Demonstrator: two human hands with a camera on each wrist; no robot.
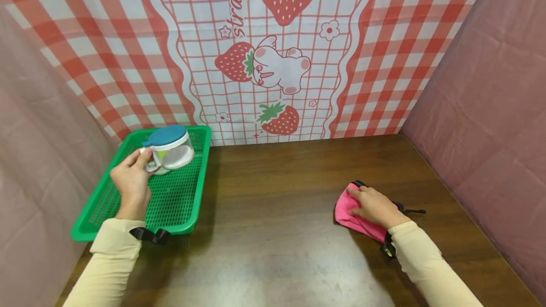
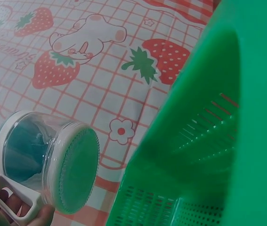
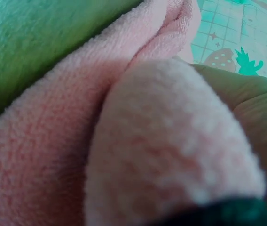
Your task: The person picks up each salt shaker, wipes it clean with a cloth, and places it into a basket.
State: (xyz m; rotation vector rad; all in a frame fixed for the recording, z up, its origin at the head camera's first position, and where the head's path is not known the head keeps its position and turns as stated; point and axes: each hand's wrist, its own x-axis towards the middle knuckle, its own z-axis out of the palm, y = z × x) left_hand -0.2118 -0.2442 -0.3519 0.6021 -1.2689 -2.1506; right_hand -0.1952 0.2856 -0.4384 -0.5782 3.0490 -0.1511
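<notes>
My left hand [image 1: 131, 181] grips the white handle of a clear seasoning jar [image 1: 179, 155] with a blue lid, tilted above the green basket [image 1: 204, 174]. Seen from the left wrist, the jar [image 2: 35, 150] shows its round base, and fingers [image 2: 42, 217] wrap the handle. Over on the right, my right hand [image 1: 375, 206] grips a folded pink towel [image 1: 344, 207] low over the table. The fuzzy towel [image 3: 44, 141] fills much of the right wrist view and hides most of the fingers.
The brown wooden table [image 1: 273, 212] lies between the hands. A strawberry-print cloth [image 1: 281, 60] hangs at the back, with pink curtains [image 1: 482, 84] at both sides. Small black parts show beside the towel; some belong to the wrist strap [image 1: 388, 250].
</notes>
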